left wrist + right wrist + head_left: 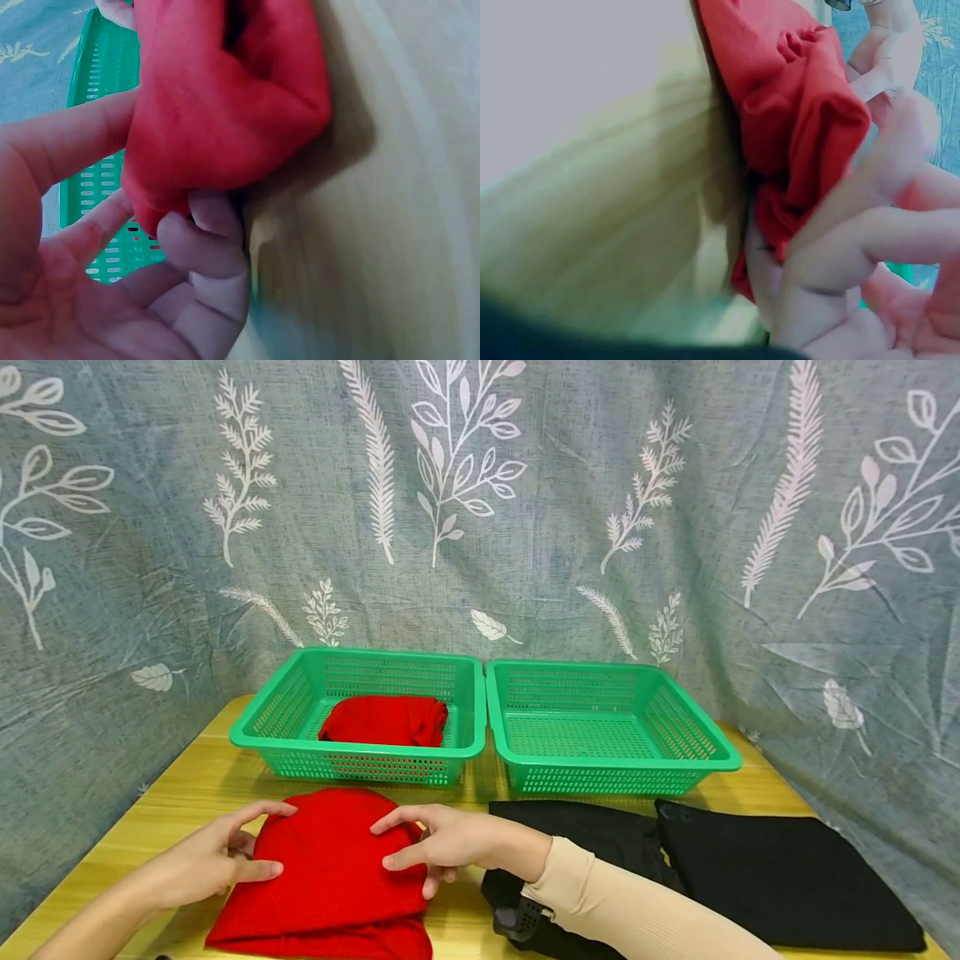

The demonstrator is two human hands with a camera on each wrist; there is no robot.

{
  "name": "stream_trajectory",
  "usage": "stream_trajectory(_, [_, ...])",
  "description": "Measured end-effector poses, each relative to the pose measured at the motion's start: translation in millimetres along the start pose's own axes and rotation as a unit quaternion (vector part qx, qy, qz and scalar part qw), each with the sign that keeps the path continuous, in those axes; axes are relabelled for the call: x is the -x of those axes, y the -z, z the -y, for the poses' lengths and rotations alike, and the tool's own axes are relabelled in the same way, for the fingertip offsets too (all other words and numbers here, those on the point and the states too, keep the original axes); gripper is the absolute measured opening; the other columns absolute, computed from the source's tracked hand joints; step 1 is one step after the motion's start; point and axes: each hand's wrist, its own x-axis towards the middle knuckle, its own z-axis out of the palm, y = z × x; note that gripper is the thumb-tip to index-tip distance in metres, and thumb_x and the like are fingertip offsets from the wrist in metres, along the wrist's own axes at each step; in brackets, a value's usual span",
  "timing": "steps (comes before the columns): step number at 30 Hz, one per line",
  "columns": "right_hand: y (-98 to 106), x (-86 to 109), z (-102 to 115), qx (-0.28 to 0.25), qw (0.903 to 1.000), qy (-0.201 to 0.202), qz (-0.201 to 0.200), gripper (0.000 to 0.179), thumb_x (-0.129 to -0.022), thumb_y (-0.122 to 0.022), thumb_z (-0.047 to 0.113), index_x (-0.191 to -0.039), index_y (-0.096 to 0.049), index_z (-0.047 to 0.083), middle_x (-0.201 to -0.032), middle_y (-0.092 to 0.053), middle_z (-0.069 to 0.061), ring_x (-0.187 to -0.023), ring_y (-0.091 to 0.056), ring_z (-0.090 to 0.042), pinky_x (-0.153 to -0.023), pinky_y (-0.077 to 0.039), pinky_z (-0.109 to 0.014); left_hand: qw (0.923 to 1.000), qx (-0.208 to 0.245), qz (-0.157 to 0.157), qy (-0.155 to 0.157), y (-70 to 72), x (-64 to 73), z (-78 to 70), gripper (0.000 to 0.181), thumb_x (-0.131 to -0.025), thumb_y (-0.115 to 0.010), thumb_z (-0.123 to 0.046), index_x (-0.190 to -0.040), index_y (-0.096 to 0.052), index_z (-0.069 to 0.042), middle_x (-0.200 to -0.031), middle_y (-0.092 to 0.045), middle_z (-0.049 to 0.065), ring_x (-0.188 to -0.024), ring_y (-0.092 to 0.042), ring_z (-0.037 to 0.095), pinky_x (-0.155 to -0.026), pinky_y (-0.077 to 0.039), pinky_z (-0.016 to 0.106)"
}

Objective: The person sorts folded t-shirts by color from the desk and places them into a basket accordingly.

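A folded red cloth (pixel 330 868) lies at the front left of the table, its near edge in loose layers. My left hand (pixel 191 864) holds its left side, thumb and forefinger on top; in the left wrist view, other fingers of the left hand (pixel 199 277) curl beneath the fold. On the opposite side my right hand (pixel 465 839) holds the cloth with thumb and forefinger over the top. The right wrist view shows bunched folds of the red cloth (pixel 780 97), with fingers of the right hand (pixel 832 262) tucked at the underside.
Behind the cloth stands a green basket (pixel 352 747) containing another folded red cloth (pixel 382 720). A second green basket (pixel 615 766) adjoins it on the right. Two folded black cloths, one (pixel 573 818) partly under my right forearm and one (pixel 780 877) farther right, lie on the wooden table (pixel 112 852).
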Motion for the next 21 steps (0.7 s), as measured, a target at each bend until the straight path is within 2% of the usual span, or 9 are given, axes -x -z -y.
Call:
stream_trajectory(6, [-3,-4.3,0,-0.027,0.9996,-0.003,-0.012,0.037,-0.101,-0.077,0.024,-0.135,-0.068,0.035,-0.080,-0.065,-0.007,-0.047,-0.052,-0.012,-0.048,-0.036,-0.021,0.9998,-0.010,-0.002,-0.019,-1.3,-1.5,1.5,0.064,-0.100,-0.074,-0.011,-0.155,-0.042,-0.003,-0.088,-0.062,0.009,-0.058,-0.047,0.010,-0.054,-0.044,0.024])
stream_trajectory(9, [-4,-6.6,-1,-0.043,0.9991,-0.003,-0.006,0.039,-0.101,-0.076,0.023,-0.137,-0.067,0.035,-0.078,-0.063,-0.004,-0.045,-0.045,-0.011,-0.048,-0.032,-0.022,0.9998,-0.009,-0.001,-0.018,-1.7,-1.5,0.6,0.066,-0.100,-0.074,-0.011,-0.156,-0.041,-0.001,-0.094,-0.065,0.011,-0.062,-0.050,0.011,-0.059,-0.048,0.026])
stream_trajectory(10, [-5,-7.6,-2,-0.048,0.9988,-0.004,-0.002,0.040,-0.101,-0.076,0.023,-0.137,-0.067,0.036,-0.071,-0.061,-0.003,-0.045,-0.043,-0.011,-0.048,-0.030,-0.022,0.9998,-0.008,0.000,-0.017,-1.9,-1.4,0.4,0.066,-0.100,-0.074,-0.011,-0.156,-0.040,-0.001,-0.100,-0.066,0.012,-0.065,-0.053,0.012,-0.061,-0.050,0.026])
stream_trajectory(13, [-7,-10.8,-3,-0.059,0.9982,0.000,0.013,0.044,-0.101,-0.075,0.022,-0.141,-0.065,0.038,-0.064,-0.055,0.000,-0.044,-0.041,-0.009,-0.048,-0.026,-0.023,0.9998,-0.003,0.004,-0.017,-2.6,-1.5,0.1,0.068,-0.100,-0.074,-0.010,-0.158,-0.040,0.000,-0.117,-0.068,0.017,-0.079,-0.063,0.013,-0.068,-0.056,0.029])
stream_trajectory(16, [-10,-13.3,-4,-0.071,0.9970,0.001,0.030,0.047,-0.102,-0.075,0.022,-0.144,-0.064,0.039,-0.060,-0.051,0.003,-0.043,-0.040,-0.008,-0.048,-0.026,-0.022,0.9997,0.012,0.011,-0.020,-3.7,-2.0,0.9,0.068,-0.100,-0.073,-0.008,-0.159,-0.039,-0.001,-0.137,-0.062,0.023,-0.098,-0.069,0.014,-0.077,-0.061,0.032])
stream_trajectory(19, [-11,-14.6,-4,-0.078,0.9962,-0.001,0.038,0.048,-0.102,-0.074,0.021,-0.145,-0.063,0.039,-0.056,-0.042,0.006,-0.044,-0.039,-0.008,-0.048,-0.027,-0.021,0.9991,0.033,0.020,-0.018,-4.5,-3.0,2.2,0.067,-0.101,-0.071,-0.008,-0.160,-0.040,-0.003,-0.143,-0.058,0.025,-0.103,-0.071,0.016,-0.079,-0.063,0.035])
stream_trajectory(21, [-11,-14.9,-4,-0.079,0.9962,-0.001,0.037,0.048,-0.102,-0.074,0.021,-0.145,-0.064,0.039,-0.055,-0.041,0.007,-0.043,-0.039,-0.009,-0.048,-0.027,-0.021,0.9985,0.043,0.028,-0.017,-4.5,-3.7,3.0,0.065,-0.102,-0.070,-0.008,-0.160,-0.041,-0.005,-0.138,-0.060,0.022,-0.100,-0.072,0.019,-0.076,-0.063,0.036])
